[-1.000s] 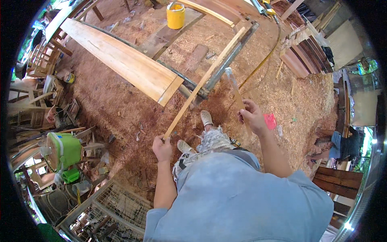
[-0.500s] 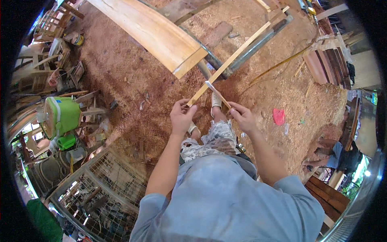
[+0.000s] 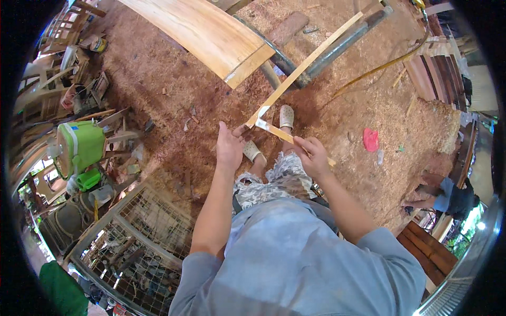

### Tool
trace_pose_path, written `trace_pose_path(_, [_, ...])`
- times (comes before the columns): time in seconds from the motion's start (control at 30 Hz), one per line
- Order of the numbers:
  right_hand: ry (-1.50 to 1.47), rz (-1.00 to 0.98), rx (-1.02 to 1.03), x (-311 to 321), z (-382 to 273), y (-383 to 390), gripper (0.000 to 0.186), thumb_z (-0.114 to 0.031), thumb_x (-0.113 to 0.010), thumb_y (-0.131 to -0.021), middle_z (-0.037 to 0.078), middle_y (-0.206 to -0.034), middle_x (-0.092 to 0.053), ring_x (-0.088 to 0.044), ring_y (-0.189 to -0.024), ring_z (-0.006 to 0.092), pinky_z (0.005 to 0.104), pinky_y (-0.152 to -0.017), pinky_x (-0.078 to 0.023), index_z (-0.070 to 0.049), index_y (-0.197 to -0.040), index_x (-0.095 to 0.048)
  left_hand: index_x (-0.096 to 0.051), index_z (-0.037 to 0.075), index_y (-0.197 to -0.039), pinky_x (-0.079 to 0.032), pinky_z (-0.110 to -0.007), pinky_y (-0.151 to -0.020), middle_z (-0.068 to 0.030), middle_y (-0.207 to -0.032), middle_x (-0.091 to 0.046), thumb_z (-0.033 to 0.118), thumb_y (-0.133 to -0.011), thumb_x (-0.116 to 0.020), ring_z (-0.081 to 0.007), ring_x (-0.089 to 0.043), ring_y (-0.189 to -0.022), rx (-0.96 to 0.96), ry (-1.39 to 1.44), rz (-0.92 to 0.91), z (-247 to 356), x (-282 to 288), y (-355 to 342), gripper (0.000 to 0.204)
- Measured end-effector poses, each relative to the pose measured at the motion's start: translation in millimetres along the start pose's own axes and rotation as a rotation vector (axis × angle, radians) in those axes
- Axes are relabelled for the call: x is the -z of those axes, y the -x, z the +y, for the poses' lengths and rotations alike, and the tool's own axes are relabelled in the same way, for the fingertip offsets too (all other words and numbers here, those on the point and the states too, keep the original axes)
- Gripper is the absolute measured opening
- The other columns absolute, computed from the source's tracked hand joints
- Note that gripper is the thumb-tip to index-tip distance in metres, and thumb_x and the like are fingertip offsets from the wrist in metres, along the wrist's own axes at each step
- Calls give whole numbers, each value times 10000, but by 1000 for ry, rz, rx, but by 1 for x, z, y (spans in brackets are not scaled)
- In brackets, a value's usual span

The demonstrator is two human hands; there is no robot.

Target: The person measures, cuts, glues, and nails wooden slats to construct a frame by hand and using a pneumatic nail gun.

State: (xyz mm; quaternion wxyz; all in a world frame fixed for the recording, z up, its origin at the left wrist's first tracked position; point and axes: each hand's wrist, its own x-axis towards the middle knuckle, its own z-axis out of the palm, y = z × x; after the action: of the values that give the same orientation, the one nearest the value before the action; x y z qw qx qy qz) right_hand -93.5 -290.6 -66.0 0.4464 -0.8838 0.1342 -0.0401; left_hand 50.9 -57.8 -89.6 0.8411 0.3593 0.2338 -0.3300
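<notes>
In the head view, my right fingers (image 3: 304, 145) are clamped on a short, flat, yellowish wooden stick (image 3: 279, 133); its white end lies ahead-left of them. My left fingers (image 3: 239, 132), thumb spread apart, meet the near end of a long, narrow, pale wooden strip (image 3: 311, 60).

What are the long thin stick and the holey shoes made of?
The long thin stick looks like bare wood: pale tan, with little shine. The holey shoes seem moulded foam or rubber: cream, matte, dotted with holes; I can't tell which.
</notes>
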Motion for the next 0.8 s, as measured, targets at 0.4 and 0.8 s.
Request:
trace_pose_path(0.4, [33, -181, -49, 9, -31, -14, 277, -90, -614, -887, 153, -883, -678, -655, -817, 280, 361, -767, -516, -37, -1150, -681, -365, -23, -1347, -379, -428, -987, -191, -1216, -614, 640, -973, -349, -289, -547, -1130, 4, 15, -11, 5, 7, 14, 761])
trace_pose_path(0.8, [-121, 29, -294, 32, -6, -52, 299, -111, -619, -903, 153, -1038, -698, -659, -942, 223, 330, -838, -510, -38, -1188, -670, -529, -28, -1311, -483, -408, -803, -143, -1076, -684, 636, -949, -403, -283, -655, -895, 190, -748, 510, -38, 181, 26, 767])
